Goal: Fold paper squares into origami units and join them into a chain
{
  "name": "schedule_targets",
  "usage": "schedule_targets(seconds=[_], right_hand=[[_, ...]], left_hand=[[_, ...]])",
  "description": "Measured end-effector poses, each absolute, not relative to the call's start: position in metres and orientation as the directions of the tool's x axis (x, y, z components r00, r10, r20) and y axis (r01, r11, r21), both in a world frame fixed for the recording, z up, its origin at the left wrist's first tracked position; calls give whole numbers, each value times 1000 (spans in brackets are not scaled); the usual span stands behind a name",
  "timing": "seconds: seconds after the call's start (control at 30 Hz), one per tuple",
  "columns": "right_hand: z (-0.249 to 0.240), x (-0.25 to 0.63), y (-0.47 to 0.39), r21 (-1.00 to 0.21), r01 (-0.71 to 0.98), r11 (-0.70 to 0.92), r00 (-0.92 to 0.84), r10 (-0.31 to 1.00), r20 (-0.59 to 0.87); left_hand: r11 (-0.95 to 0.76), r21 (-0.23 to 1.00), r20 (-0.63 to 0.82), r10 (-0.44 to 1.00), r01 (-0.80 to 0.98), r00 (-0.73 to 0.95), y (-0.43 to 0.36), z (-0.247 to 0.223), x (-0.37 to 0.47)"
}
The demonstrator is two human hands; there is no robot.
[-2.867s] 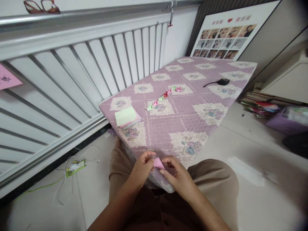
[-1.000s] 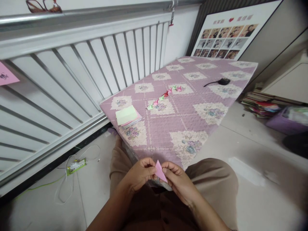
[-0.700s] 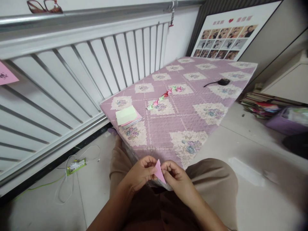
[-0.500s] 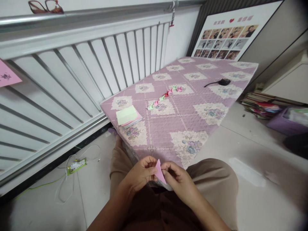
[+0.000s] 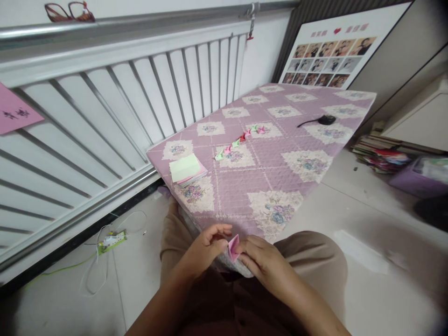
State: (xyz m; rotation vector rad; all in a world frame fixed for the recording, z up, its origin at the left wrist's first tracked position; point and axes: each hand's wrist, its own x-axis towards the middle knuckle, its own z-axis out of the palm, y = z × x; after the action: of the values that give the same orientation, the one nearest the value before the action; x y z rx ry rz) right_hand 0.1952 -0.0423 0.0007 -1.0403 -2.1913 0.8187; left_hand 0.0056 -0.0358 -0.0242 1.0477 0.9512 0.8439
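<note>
A small folded pink paper [image 5: 234, 248] is held above the near corner of the table, its layers spread into a pocket. My right hand [image 5: 261, 259] is closed on its right side, with fingertips at the opening. My left hand [image 5: 209, 247] has its thumb at the paper's left edge, while its other fingers are raised and apart from the thumb. On the flowered tablecloth [image 5: 233, 182] lies a row of small folded green, pink and red papers [image 5: 236, 143]. A stack of paper squares [image 5: 185, 169] with pale green on top sits at the table's left edge.
A black object with a cord [image 5: 326, 120] lies at the table's far right. A white radiator [image 5: 140, 98] runs along the left. A power strip [image 5: 112, 239] with cables is on the floor. Glasses [image 5: 70, 12] rest above the radiator; a photo board [image 5: 325, 51] stands behind the table.
The pink paper has gone from a flat triangle to an opened pocket. My left fingers have lifted off and spread, and my right fingers have shifted at the paper's opening.
</note>
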Motion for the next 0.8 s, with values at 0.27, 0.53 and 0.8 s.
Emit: schedule_targets(seconds=[0.27,0.53,0.8], right_hand=[[6,201,-43,-839,407,362,-515,849,116],[-13,183,-49,-973,226,48,-179,984,7],[-15,172,-48,-997,78,-8,-60,998,-13]], left_hand=[[16,1000,-19,852,10,523,-29,-2,-6],[116,993,-121,956,33,266,-39,-13,13],[261,964,-250,956,-52,151,-42,-8,27]])
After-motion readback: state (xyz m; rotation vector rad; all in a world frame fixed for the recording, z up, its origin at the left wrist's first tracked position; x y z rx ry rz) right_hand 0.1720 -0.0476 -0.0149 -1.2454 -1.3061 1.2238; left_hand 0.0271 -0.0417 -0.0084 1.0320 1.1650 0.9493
